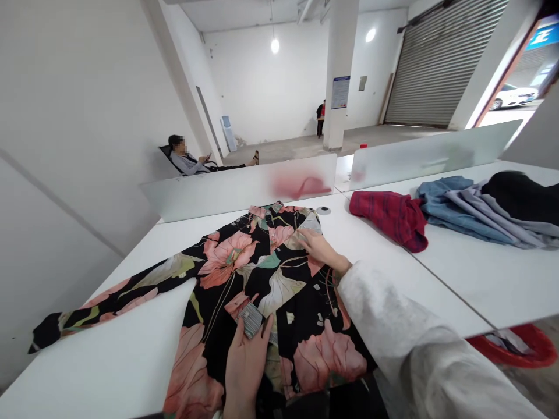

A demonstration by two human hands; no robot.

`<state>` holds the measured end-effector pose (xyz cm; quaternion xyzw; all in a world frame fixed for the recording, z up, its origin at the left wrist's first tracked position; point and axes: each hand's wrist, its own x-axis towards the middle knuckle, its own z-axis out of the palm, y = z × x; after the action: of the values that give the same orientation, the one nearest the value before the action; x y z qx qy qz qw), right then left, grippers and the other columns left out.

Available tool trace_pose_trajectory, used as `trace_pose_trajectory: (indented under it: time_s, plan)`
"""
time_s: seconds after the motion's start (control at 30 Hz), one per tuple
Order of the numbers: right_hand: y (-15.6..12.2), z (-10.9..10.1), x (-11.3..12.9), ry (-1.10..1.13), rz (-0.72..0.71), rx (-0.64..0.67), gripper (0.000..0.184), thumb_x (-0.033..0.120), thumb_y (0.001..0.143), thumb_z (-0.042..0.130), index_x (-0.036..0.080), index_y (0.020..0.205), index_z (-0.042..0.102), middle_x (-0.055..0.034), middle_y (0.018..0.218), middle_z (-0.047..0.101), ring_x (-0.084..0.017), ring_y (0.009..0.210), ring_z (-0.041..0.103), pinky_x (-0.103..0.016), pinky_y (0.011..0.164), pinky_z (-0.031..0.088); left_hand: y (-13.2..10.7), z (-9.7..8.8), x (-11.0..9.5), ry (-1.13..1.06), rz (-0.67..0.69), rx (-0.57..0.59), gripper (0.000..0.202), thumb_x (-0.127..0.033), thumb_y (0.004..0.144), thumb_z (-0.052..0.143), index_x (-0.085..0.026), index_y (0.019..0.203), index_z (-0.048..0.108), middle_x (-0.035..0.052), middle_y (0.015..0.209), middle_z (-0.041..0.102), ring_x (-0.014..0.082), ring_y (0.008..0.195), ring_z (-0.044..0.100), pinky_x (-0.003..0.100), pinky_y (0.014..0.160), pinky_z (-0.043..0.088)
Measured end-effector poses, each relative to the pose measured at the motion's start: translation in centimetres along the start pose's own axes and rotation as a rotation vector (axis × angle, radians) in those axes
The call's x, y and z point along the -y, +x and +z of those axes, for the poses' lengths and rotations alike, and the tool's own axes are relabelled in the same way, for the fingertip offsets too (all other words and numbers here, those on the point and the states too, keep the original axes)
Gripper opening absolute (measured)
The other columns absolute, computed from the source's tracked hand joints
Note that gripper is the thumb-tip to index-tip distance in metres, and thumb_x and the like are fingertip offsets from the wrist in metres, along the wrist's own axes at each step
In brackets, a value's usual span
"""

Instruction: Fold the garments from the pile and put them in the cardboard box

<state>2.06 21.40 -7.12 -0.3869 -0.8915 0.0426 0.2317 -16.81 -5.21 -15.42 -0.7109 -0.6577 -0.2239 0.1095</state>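
Note:
A black long-sleeved shirt [279, 279] with large pink flowers lies spread on the white table [126, 355]. One sleeve stretches out to the left; the other is folded across the shirt's front, its cuff [250, 320] showing a striped patch. My left hand [248, 364] has that cuff between thumb and fingers, low on the shirt's front. Further up, near the shoulder, my right hand [322, 251] rests with fingers stretched out on the folded sleeve. The shirt's collar [259, 212] points toward the frosted divider.
To the right lie a red plaid garment [388, 218] and a pile of blue, grey and black clothes [489, 209]. Frosted dividers [236, 189] line the table's far edge. A red bin [528, 346] stands below at right. A person [187, 160] sits reclined beyond the divider.

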Motion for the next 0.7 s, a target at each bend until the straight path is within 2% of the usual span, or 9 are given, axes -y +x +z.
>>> trace_pose_trajectory:
  time_s: [0.07, 0.17, 0.23, 0.3, 0.4, 0.5, 0.6, 0.63, 0.7]
  plan:
    - [-0.5, 2.2, -1.1, -0.099, 0.029, 0.021, 0.046, 0.031, 0.095, 0.04, 0.014, 0.137, 0.042, -0.0156, 0.138, 0.046, -0.027, 0.128, 0.041, -0.044, 0.102, 0.035, -0.2, -0.3, 0.0, -0.163, -0.057, -0.016, 0.05, -0.02, 0.092, 0.023, -0.036, 0.126, 0.056, -0.0011, 0.133, 0.054, 0.0267, 0.129, 0.042, 0.063, 0.101, 0.035]
    - [-1.3, 4.3, -2.0, -0.175, 0.009, 0.072, 0.047, 0.035, 0.096, 0.036, 0.017, 0.138, 0.042, -0.0142, 0.141, 0.043, -0.03, 0.131, 0.036, -0.048, 0.104, 0.031, -0.5, -1.0, 0.0, -0.705, -0.329, -0.108, 0.04, -0.03, 0.09, 0.033, -0.036, 0.114, 0.065, -0.0006, 0.131, 0.056, 0.0285, 0.13, 0.041, 0.062, 0.107, 0.027]
    - [-1.5, 4.8, -2.4, -0.204, -0.012, 0.075, 0.048, 0.039, 0.096, 0.034, 0.019, 0.139, 0.043, -0.0139, 0.142, 0.042, -0.032, 0.131, 0.036, -0.05, 0.103, 0.031, -0.7, -2.0, 0.2, -0.974, -0.484, -0.195, 0.042, -0.034, 0.092, 0.028, -0.035, 0.116, 0.063, 0.0005, 0.131, 0.057, 0.0261, 0.127, 0.045, 0.059, 0.105, 0.033]
    - [-1.7, 5.0, -2.5, -0.247, -0.031, 0.069, 0.048, 0.041, 0.096, 0.035, 0.021, 0.138, 0.044, -0.0143, 0.142, 0.042, -0.035, 0.132, 0.034, -0.052, 0.103, 0.03, -1.0, -4.1, 0.5, -1.231, -0.672, -0.334, 0.044, -0.032, 0.092, 0.027, -0.03, 0.122, 0.058, 0.005, 0.132, 0.056, 0.0245, 0.124, 0.049, 0.055, 0.101, 0.041]
    - [-1.8, 5.1, -2.4, -0.295, -0.039, 0.068, 0.049, 0.043, 0.095, 0.036, 0.021, 0.138, 0.045, -0.0149, 0.142, 0.042, -0.037, 0.131, 0.034, -0.053, 0.103, 0.028, -1.2, -9.0, 1.8, -1.578, -0.958, -0.596, 0.043, -0.026, 0.086, 0.037, -0.024, 0.126, 0.052, 0.0094, 0.134, 0.053, 0.0218, 0.122, 0.051, 0.046, 0.102, 0.043]
    - [-1.9, 5.1, -2.3, -0.312, -0.042, 0.062, 0.05, 0.043, 0.095, 0.035, 0.021, 0.138, 0.045, -0.0145, 0.141, 0.044, -0.037, 0.129, 0.037, -0.052, 0.102, 0.03, -1.0, -14.4, 4.6, -1.605, -1.087, -0.815, 0.049, -0.018, 0.08, 0.041, -0.022, 0.128, 0.046, 0.0094, 0.131, 0.053, 0.0183, 0.119, 0.054, 0.039, 0.1, 0.044]
    - [-1.9, 5.3, -2.5, -0.337, -0.065, 0.049, 0.048, 0.041, 0.095, 0.034, 0.021, 0.137, 0.046, -0.0138, 0.14, 0.045, -0.037, 0.128, 0.039, -0.052, 0.101, 0.032, -0.6, -17.5, 9.2, -1.381, -1.218, -1.064, 0.052, -0.015, 0.075, 0.043, -0.024, 0.126, 0.044, 0.0069, 0.128, 0.051, 0.0141, 0.113, 0.056, 0.032, 0.096, 0.046]
    - [-2.0, 5.3, -2.6, -0.345, -0.077, 0.042, 0.047, 0.04, 0.095, 0.034, 0.022, 0.137, 0.047, -0.0136, 0.139, 0.046, -0.036, 0.128, 0.039, -0.051, 0.101, 0.032, -0.5, -17.7, 11.0, -1.217, -1.228, -1.054, 0.051, -0.017, 0.075, 0.042, -0.024, 0.126, 0.044, 0.0068, 0.127, 0.051, 0.0145, 0.112, 0.056, 0.033, 0.095, 0.046]
    - [-2.1, 5.4, -2.9, -0.359, -0.095, 0.029, 0.046, 0.038, 0.096, 0.034, 0.022, 0.136, 0.048, -0.0134, 0.138, 0.047, -0.035, 0.127, 0.039, -0.05, 0.1, 0.034, -0.1, -17.1, 14.7, -0.653, -1.204, -0.907, 0.05, -0.023, 0.079, 0.033, -0.023, 0.128, 0.041, 0.0096, 0.121, 0.053, 0.0183, 0.109, 0.057, 0.038, 0.091, 0.048]
